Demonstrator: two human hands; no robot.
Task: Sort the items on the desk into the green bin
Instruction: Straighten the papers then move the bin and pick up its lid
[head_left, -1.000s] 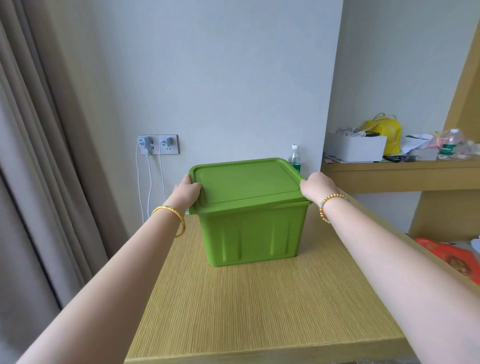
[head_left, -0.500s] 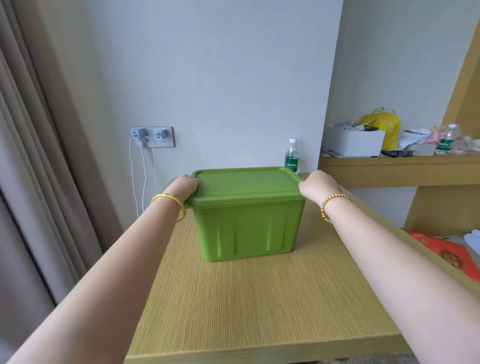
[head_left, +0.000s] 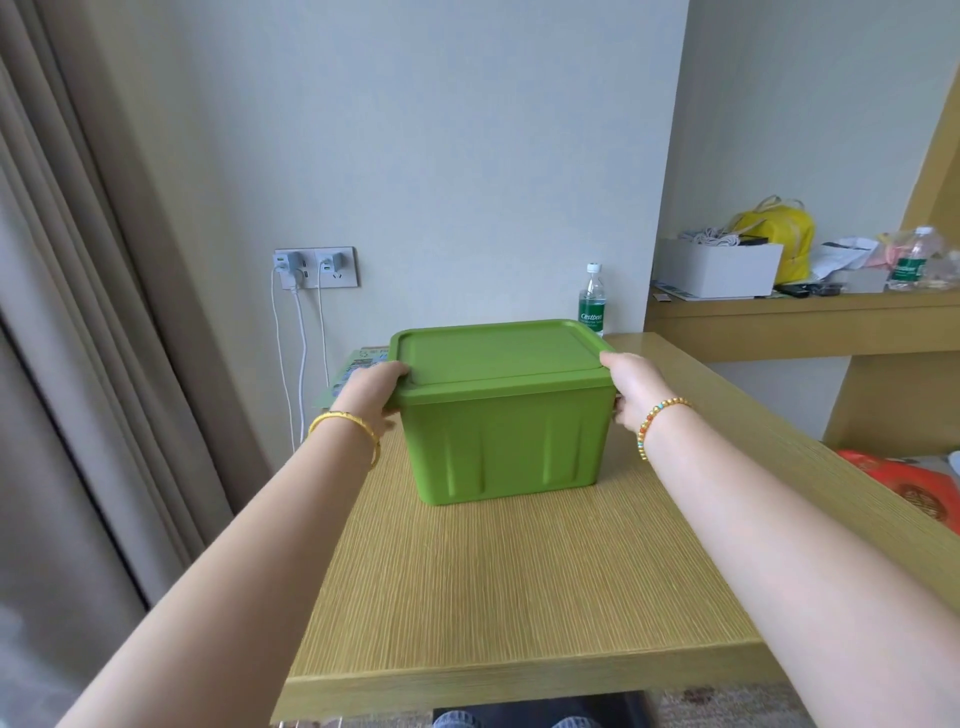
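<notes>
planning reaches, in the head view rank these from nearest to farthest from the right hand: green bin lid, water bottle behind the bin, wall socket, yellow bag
1. green bin lid: touched by the right hand
2. water bottle: just behind the bin
3. yellow bag: on the right shelf
4. wall socket: far left wall; too close to the bag to call

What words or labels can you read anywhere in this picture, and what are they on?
"Cestbon": green label of the clear plastic water bottle behind the green plastic bin.
Second clear bottle's green label on the wooden shelf: too blurred.
Printed green paper behind the left hand: too small.
</notes>
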